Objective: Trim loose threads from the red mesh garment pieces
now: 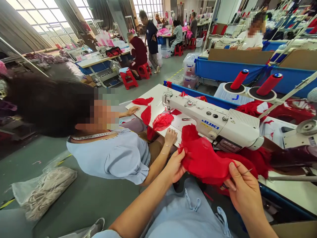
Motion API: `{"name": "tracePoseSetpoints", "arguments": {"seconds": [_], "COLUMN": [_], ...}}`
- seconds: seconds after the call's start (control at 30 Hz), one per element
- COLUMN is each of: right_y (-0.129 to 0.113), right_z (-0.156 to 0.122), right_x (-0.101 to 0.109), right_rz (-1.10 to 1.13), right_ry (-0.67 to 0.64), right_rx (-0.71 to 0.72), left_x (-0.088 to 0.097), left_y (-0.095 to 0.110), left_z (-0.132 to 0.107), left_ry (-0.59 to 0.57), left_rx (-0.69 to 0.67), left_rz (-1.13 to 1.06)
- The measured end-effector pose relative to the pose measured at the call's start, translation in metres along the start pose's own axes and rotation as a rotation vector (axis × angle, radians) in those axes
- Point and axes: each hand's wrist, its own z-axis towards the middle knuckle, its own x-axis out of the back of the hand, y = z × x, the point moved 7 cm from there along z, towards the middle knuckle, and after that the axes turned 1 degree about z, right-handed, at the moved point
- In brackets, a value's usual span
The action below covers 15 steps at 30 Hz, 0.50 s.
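A piece of red fabric is stretched between my two hands over my lap, in front of the sewing machine. My left hand pinches its left edge between thumb and fingers. The right edge is gripped by my right hand, thumb on top. A thin metal tip sticks out from behind my right fingers; the rest of that tool is mostly hidden. More red fabric lies bunched behind the held piece, beside the machine.
A white JUKI sewing machine stands on the table, with red thread cones behind it. A seated co-worker in a light blue top is close on my left, hands on the table among red fabric pieces. A plastic-wrapped bundle lies on the floor.
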Motion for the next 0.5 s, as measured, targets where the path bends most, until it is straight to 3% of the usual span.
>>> {"name": "tracePoseSetpoints", "arguments": {"seconds": [0.17,0.33,0.43,0.5], "right_y": [0.024,0.002,0.000,0.007], "right_z": [0.009,0.017,0.015,0.010], "right_x": [0.018,0.016,-0.001,-0.007], "right_rz": [-0.147,-0.245,-0.148,-0.108], "right_ry": [-0.009,-0.050,-0.249,-0.299], "right_rx": [-0.080,0.083,-0.049,-0.166], "left_x": [-0.024,-0.057,-0.073,-0.078], "left_y": [0.027,0.026,0.023,0.023], "left_z": [-0.002,-0.009,-0.007,-0.002], "left_ry": [-0.077,-0.333,-0.442,-0.449], "left_rx": [-0.140,-0.022,-0.014,-0.033], "left_rz": [0.053,0.423,0.569,0.606]}}
